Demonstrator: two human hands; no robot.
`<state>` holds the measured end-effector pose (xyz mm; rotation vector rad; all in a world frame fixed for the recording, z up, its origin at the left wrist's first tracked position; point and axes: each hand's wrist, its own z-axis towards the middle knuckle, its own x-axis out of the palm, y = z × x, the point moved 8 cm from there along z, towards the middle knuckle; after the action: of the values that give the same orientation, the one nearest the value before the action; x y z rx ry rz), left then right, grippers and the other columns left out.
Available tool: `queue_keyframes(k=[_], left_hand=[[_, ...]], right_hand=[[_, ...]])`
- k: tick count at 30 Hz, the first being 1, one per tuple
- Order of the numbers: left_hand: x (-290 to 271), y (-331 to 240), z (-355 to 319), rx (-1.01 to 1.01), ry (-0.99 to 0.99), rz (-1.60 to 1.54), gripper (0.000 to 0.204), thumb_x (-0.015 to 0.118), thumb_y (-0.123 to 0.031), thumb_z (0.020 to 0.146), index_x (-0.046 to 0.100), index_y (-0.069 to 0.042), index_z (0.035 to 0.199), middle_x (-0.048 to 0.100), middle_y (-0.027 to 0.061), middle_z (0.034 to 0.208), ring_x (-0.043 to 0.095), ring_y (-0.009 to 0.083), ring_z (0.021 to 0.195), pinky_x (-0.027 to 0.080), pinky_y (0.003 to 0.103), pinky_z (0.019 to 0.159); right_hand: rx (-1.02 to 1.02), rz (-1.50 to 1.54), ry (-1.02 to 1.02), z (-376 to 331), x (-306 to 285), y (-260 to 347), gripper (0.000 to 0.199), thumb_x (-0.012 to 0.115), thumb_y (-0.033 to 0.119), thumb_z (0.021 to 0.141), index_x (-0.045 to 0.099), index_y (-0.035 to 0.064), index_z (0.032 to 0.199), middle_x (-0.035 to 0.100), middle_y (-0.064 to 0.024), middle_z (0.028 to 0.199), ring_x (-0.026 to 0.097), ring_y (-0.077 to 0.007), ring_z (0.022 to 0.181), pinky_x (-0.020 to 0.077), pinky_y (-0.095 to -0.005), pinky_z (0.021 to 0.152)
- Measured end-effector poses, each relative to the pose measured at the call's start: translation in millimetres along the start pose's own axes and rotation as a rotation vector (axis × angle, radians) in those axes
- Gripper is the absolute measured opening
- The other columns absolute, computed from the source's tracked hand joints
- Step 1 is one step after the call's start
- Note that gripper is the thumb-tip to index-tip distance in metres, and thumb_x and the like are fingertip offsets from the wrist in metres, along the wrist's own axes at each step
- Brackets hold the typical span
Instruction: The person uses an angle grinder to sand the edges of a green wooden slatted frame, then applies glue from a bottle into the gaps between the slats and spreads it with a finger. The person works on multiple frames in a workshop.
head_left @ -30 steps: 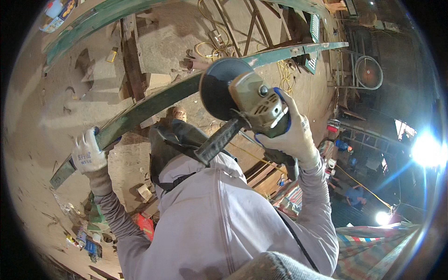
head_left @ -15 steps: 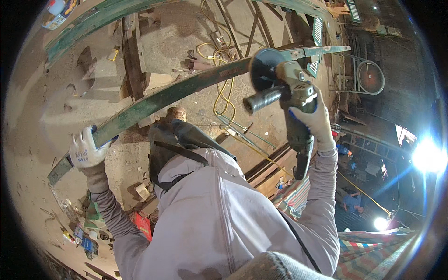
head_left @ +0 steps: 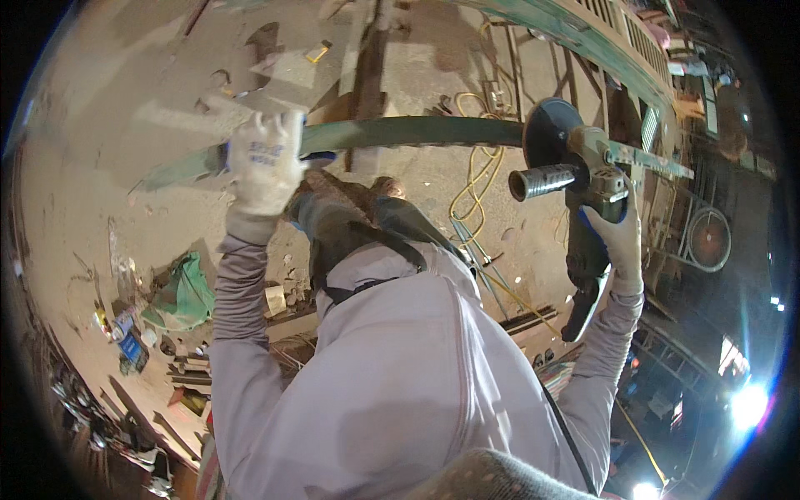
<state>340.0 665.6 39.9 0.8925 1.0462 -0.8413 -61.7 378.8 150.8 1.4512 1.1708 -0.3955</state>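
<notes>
Gloved left hand [head_left: 265,162] gripped the curved green metal bar [head_left: 400,133]. Gloved right hand [head_left: 615,237] held the angle grinder [head_left: 583,192], its disc [head_left: 546,133] against the bar.

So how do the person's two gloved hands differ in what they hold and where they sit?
The left hand grips the long curved green metal strip near its left end; the right hand clasps the grey angle grinder, whose disc meets the strip at its far right. Both wear white work gloves and are raised.
</notes>
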Motion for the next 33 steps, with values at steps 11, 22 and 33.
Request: queue_keyframes(k=[11,22,33], left_hand=[[32.6,214.1,-98.0,-0.226,0.197,-0.002,0.079,0.077,-0.066,0.074,0.063,-0.017,0.136,0.061,0.0102,0.133,0.056,0.0306,0.123,0.047,0.049,0.104],[159.1,217.0,-139.1,-0.377,-0.085,-1.426,0.073,0.091,-0.017,0.077,0.053,-0.009,0.139,0.070,0.0090,0.122,0.070,0.0209,0.105,0.057,0.034,0.091],[158.6,213.0,-134.6,-0.521,-0.020,-1.432,0.048,0.082,-0.005,0.079,0.058,-0.005,0.121,0.072,0.0143,0.109,0.070,0.0287,0.103,0.055,0.039,0.089]], right_hand=[[-0.074,-0.021,0.031,-67.9,117.3,132.2,0.094,0.091,0.020,0.073,0.041,0.0053,0.152,0.065,-0.0149,0.128,0.065,-0.0221,0.112,0.0548,-0.0369,0.097],[-0.141,0.039,0.111,-128.9,211.5,245.2,0.097,0.091,0.021,0.070,0.043,0.0030,0.151,0.066,-0.0156,0.128,0.064,-0.0229,0.117,0.0515,-0.0376,0.102],[-0.317,-0.023,0.236,-162.7,289.8,350.0,0.095,0.091,0.018,0.071,0.044,0.0078,0.152,0.069,-0.0123,0.126,0.065,-0.0183,0.113,0.0506,-0.0356,0.102]])
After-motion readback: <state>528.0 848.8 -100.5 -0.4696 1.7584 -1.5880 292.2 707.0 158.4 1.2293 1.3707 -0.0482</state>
